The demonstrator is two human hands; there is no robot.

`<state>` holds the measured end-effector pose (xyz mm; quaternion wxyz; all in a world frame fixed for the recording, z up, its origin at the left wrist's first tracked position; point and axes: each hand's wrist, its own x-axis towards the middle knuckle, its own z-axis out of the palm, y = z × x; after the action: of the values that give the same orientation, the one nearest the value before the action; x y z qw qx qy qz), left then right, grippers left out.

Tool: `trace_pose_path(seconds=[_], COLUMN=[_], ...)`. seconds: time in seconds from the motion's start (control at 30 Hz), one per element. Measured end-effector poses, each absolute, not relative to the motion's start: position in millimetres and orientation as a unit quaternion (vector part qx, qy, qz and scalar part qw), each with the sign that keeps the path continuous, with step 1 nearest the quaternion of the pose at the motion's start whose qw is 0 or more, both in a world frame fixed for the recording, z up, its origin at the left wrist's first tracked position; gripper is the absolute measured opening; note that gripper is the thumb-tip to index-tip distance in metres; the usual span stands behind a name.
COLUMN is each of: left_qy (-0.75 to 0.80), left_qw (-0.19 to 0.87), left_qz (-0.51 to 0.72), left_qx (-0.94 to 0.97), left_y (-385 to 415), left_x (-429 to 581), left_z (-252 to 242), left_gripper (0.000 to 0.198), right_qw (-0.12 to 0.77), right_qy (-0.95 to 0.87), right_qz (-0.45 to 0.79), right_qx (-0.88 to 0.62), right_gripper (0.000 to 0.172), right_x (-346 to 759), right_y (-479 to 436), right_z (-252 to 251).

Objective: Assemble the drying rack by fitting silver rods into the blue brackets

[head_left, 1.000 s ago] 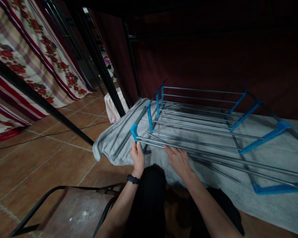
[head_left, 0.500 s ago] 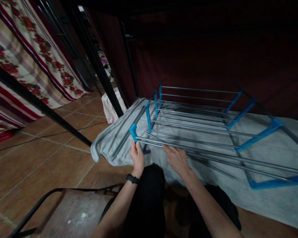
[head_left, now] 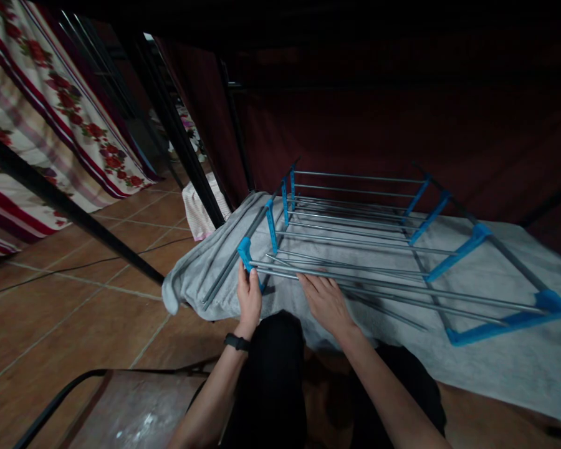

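Note:
A rack of grey metal tubes [head_left: 378, 279] joined by blue plastic brackets lies on its side on a grey blanket [head_left: 500, 368]. My left hand [head_left: 249, 302] grips the blue bracket [head_left: 244, 249] at the near left corner, thumb and fingers around its lower part. My right hand [head_left: 326, 304] is closed over the near tubes a little to the right, its fingertips partly hidden behind them. At the far right end those tubes meet another blue bracket [head_left: 500, 327]. A loose thin rod [head_left: 397, 317] lies on the blanket under the rack.
Black metal posts [head_left: 187, 143] of a frame rise at the left, with a slanted black bar [head_left: 75, 209] in front. A brown chair [head_left: 135, 405] stands at lower left on the tiled floor [head_left: 84, 312]. Dark red cloth [head_left: 378, 125] hangs behind the rack; a flowered curtain [head_left: 84, 112] hangs left.
The view has shifted slightly, so the rack's right end shows more fully. Both hands keep their places on the bracket and tubes, with only small finger movement visible.

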<state>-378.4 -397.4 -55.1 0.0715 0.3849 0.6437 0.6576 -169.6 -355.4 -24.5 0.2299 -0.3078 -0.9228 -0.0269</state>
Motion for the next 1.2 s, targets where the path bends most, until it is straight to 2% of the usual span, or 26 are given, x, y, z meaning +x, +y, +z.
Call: trace_pose_path(seconds=[0.37,0.6,0.8,1.1,1.2], left_qy=[0.636,0.592,0.599,0.631,0.651], left_qw=[0.093,0.081,0.058,0.04,0.021], left_qz=[0.661,0.688,0.672,0.625,0.588], left_qx=[0.388,0.412,0.432,0.458,0.48], left_y=[-403.5,-395.5,-389.2,-391.5,-392.5], left_x=[-378.6,-392.1,-402.6,-404.9,-406.0], left_z=[-47.7,-43.0,-40.9,-33.2,-33.2], left_gripper=[0.063,0.068,0.068,0.052,0.044], right_qw=[0.305,0.346,0.335,0.296,0.256], right_qy=[-0.902,-0.882,-0.884,-0.901,-0.912], right_qz=[-0.033,-0.022,-0.027,-0.065,-0.073], right_qx=[-0.303,-0.32,-0.326,-0.311,-0.312], right_gripper=[0.049,0.045,0.047,0.036,0.035], right_x=[-124.9,-117.1,-129.8,-180.3,-200.5], right_y=[-394.9,-405.6,-392.6,-368.3,-360.1], right_z=[-51.2,-40.8,-17.3,24.3,31.8])
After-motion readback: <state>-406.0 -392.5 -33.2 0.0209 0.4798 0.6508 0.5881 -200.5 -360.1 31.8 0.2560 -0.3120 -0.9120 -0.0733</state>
